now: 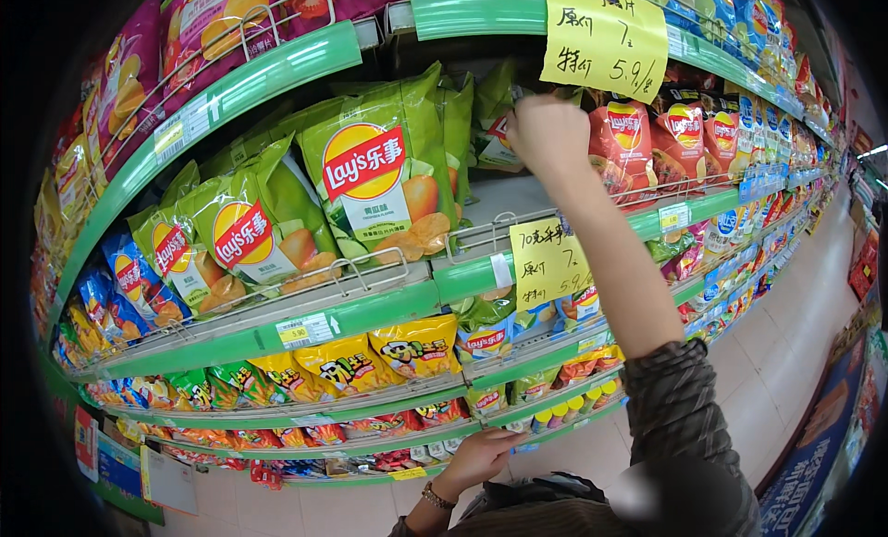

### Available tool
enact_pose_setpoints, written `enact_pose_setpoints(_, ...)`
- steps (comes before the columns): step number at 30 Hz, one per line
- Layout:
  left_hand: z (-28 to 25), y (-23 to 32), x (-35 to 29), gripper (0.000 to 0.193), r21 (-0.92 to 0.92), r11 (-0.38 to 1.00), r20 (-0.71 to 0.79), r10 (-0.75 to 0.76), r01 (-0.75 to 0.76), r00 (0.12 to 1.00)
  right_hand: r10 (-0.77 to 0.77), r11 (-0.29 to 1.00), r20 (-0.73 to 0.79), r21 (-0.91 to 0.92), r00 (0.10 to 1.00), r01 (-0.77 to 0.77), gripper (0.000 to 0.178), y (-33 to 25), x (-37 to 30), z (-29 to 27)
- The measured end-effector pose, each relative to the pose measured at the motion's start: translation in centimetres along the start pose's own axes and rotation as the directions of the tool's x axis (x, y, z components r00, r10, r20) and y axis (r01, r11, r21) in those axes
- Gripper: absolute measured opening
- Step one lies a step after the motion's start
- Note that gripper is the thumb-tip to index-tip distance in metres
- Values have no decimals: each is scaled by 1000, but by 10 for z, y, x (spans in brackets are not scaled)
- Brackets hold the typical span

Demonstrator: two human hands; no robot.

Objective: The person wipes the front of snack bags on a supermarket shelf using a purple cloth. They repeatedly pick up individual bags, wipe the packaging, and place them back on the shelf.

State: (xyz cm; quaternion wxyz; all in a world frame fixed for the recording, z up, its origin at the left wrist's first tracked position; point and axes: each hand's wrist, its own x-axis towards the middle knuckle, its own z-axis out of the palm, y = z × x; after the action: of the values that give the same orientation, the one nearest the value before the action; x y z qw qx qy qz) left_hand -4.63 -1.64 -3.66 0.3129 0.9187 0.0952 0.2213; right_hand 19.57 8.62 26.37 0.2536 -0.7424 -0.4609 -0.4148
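Head view: right hand (pixel 548 135) raised, grip pinching green chip bag (pixel 495 130); left hand (pixel 478 460) low, spread.

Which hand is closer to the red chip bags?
The right hand is closer, raised at the shelf just left of the red chip bags. The left hand hangs far below, by the bottom shelves.

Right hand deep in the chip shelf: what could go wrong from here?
1. The right hand reaches among upright green chip bags; pulling one out may tip its neighbours over the low wire rail.
2. The forearm crosses the yellow price card and could knock it loose.
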Motion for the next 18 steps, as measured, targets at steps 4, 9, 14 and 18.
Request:
enact_pose_setpoints(4, 1, 1, 5, 35, -84, 996, 143, -7, 19, 990, -33, 981, -261, 179, 965, 82, 19, -14, -41, 0)
enact_pose_setpoints(9, 5, -1, 12, 35, -60, 998, 238, 23, -9, 971, -33, 943, -565, 255, 825, 213, 22, -4, -72, -7)
enact_pose_setpoints(14, -5, 2, 17, 37, -54, 998, 128, 41, -34, 991, 8, 905, -740, 292, 672, 311, 20, 35, -124, -33)
enact_pose_setpoints(18, -37, 28, 22, 59, 12, 1000, -321, 11, -8, 947, 212, 840, -628, 508, 749, 188, 15, 50, -195, -89)
